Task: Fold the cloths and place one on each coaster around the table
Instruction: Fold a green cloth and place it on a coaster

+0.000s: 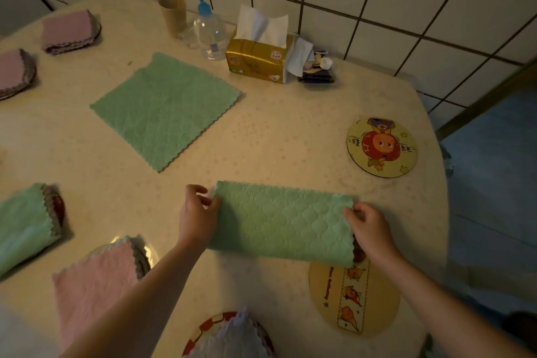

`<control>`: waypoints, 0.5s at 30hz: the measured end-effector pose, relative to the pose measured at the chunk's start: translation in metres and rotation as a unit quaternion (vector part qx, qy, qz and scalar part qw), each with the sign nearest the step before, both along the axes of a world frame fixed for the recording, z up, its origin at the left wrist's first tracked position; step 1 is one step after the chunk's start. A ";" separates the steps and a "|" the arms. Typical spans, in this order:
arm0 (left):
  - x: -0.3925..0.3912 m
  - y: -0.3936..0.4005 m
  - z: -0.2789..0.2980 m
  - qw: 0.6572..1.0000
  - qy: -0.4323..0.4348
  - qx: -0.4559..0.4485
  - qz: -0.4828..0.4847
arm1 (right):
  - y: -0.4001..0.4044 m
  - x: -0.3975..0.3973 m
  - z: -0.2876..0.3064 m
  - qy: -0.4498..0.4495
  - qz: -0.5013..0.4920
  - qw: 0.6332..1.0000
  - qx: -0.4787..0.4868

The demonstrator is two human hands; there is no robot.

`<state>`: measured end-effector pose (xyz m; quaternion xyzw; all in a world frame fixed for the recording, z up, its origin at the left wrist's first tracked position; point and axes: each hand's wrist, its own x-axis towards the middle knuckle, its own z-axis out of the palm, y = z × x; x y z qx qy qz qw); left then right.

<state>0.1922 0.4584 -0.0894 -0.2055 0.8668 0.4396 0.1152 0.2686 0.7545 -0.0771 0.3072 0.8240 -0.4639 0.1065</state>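
A green cloth [283, 222], folded once into a long strip, lies on the table in front of me. My left hand [197, 212] pinches its left end and my right hand [367, 229] pinches its right end. A second green cloth [165, 110] lies spread flat farther back. Two round coasters are bare: a cartoon one [382, 147] at the right and a tan one [354, 299] under the strip's right end. Folded cloths sit on coasters at the left: two pink [68, 30] [11, 71], one green [26, 227], one pink [96, 282], and a pale one [232, 337] at the bottom.
Along the tiled wall stand a paper cup [173, 15], a clear bottle with a blue pump [209, 32], a gold tissue pack [258, 59] and a small tray of odds and ends [318, 70]. The table's edge [441, 183] curves down the right side.
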 end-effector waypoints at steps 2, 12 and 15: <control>0.012 0.004 0.009 0.999 0.037 -0.027 0.016 | -0.005 0.005 0.013 0.023 0.026 0.999 0.014; 0.113 0.041 -0.006 0.811 0.141 -0.250 -0.510 | -0.022 0.088 -0.012 0.197 0.471 0.763 0.397; 0.119 0.029 -0.010 0.813 0.106 -0.276 -0.501 | -0.008 0.090 -0.011 0.155 0.509 0.746 0.401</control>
